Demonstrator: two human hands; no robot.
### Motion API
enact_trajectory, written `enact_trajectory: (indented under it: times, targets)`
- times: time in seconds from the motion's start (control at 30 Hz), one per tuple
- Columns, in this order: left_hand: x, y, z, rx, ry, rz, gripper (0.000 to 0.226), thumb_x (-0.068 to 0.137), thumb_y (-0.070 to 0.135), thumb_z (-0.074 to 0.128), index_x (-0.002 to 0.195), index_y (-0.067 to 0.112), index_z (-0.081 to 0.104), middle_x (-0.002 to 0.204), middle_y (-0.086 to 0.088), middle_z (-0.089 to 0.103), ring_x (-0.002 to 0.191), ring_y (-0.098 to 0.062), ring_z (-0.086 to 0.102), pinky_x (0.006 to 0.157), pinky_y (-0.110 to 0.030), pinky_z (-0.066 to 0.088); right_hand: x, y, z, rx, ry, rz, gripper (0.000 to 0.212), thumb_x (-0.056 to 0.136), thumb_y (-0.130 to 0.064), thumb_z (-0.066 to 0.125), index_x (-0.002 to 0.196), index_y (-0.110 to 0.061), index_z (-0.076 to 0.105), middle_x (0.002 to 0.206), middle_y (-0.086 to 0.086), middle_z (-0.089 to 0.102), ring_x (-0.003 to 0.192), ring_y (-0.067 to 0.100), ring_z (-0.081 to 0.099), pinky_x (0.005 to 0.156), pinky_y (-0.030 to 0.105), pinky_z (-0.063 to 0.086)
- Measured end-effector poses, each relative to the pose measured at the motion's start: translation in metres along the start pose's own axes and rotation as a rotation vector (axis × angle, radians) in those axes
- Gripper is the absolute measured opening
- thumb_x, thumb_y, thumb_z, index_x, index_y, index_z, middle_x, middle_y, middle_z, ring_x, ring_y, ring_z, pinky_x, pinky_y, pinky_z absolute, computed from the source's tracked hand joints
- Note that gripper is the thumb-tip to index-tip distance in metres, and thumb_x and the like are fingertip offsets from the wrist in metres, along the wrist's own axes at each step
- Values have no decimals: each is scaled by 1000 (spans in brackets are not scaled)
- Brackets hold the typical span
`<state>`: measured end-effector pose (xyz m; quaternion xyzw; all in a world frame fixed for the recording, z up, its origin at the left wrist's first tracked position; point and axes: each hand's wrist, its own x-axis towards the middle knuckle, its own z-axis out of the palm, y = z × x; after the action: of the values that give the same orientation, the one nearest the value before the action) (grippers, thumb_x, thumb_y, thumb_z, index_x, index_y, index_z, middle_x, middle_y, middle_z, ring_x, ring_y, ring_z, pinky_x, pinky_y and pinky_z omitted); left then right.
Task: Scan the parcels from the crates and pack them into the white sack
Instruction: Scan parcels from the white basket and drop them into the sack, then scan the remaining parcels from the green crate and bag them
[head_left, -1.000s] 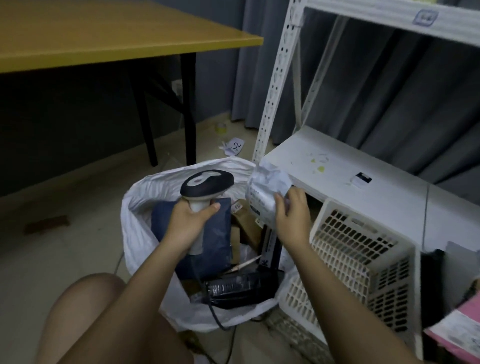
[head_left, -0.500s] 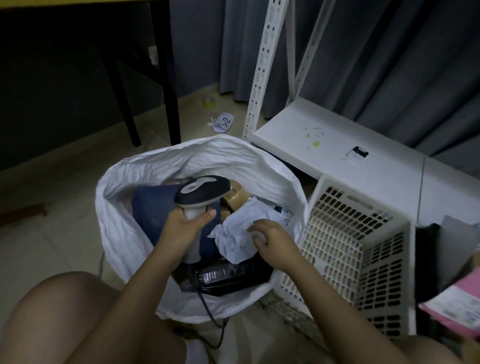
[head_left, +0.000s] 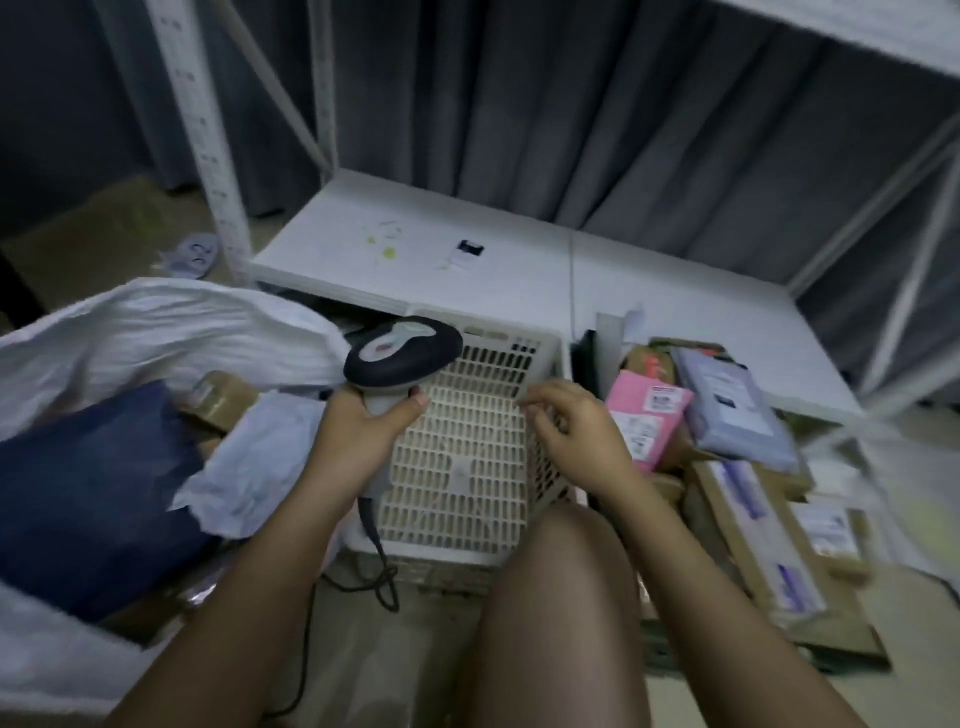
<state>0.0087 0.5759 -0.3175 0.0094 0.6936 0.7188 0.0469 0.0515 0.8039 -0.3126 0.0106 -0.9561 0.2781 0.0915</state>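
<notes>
From the head view, the next parcel is judged to be what is being sought. The right hand is being held over the white perforated plastic crate, its fingers loosely curled and holding nothing. The black-and-grey handheld barcode scanner is being gripped round its handle by the left hand, and its dark cable is trailing down to the floor.

To do the step well, the pink plastic mailer with a white printed label, lying just right of the crate atop the heap, is best taken by an edge, so that the label is being kept uncovered and flat. The scanner head would then be aimed squarely at the barcode, and the cable kept away from the sack mouth.

The parcels are being seen as soft and varied: beside the pink mailer a pale lilac-grey plastic mailer is lying, and below it flat brown cardboard boxes with labels are stacked. The wide white woven sack is standing open at the left, touching the crate, with a crumpled pale plastic parcel, a dark blue soft parcel and a taped brown box already inside.
</notes>
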Motion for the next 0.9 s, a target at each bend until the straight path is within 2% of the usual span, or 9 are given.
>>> enact_trajectory:
  times: [0.07, 0.23, 0.33, 0.47, 0.6, 0.67, 0.73, 0.83, 0.9]
  targets:
    - [3, 4, 34, 14, -103, 24, 37, 83, 17, 72, 116, 21, 57, 99, 16, 62, 81, 10, 59, 66, -5, 46, -9, 31, -25, -51, 55, 74, 20, 93, -7, 56, 106, -7, 71, 110, 9, 66, 103, 25, 59, 86, 27, 43]
    - [11, 2, 101, 75, -214, 29, 36, 82, 18, 74, 116, 20, 61, 97, 16, 65, 87, 7, 59, 71, -8, 47, -14, 107, -59, -165, 86, 288, 29, 92, -8, 55, 119, -6, 66, 126, 13, 63, 119, 28, 55, 97, 31, 41]
    - [20, -4, 127, 121, -246, 8, 24, 82, 17, 74, 101, 25, 62, 88, 19, 65, 83, 3, 62, 68, -10, 46, 6, 139, -62, -256, 18, 375, 54, 93, -8, 53, 145, -9, 41, 150, 15, 40, 136, 34, 38, 109, 46, 36]
    - [28, -14, 145, 155, -277, 7, 26, 81, 14, 75, 86, 36, 60, 73, 29, 65, 70, 16, 61, 59, -1, 44, 33, 166, -55, -378, -161, 474, 81, 92, -7, 51, 156, -13, 2, 164, 9, 2, 150, 33, 1, 121, 51, 8]
    - [33, -22, 141, 178, -259, -5, 24, 80, 16, 75, 92, 32, 62, 81, 25, 65, 76, 13, 62, 61, -2, 46, 42, 180, -47, -527, -168, 455, 59, 92, -10, 53, 147, -10, 31, 156, 16, 26, 145, 36, 16, 116, 51, 16]
    - [34, -25, 134, 187, -238, -2, 26, 80, 17, 76, 100, 28, 63, 87, 23, 66, 78, 14, 61, 63, -1, 46, 51, 176, -52, -579, -114, 373, 36, 94, -10, 51, 131, -8, 50, 141, 19, 45, 134, 36, 36, 106, 46, 33]
    - [32, -25, 123, 190, -203, 12, 30, 79, 17, 76, 102, 30, 62, 90, 23, 64, 77, 18, 59, 65, -1, 44, 58, 163, -61, -457, 4, 287, 21, 95, -10, 49, 112, -9, 62, 115, 15, 62, 108, 32, 57, 81, 33, 44]
    - [28, -20, 101, 118, -131, 1, 30, 79, 19, 77, 100, 33, 62, 90, 26, 66, 80, 15, 62, 65, -3, 46, 59, 123, -73, -65, 123, 299, 13, 99, -21, 51, 104, -19, 63, 87, -2, 65, 75, 15, 60, 53, 17, 40]
    - [24, -13, 84, 41, -48, -7, 28, 78, 19, 77, 97, 34, 63, 90, 23, 68, 86, 7, 65, 71, -9, 50, 56, 88, -76, 235, 88, 297, 8, 100, -27, 52, 100, -26, 59, 83, -11, 63, 72, 3, 60, 46, 7, 41]
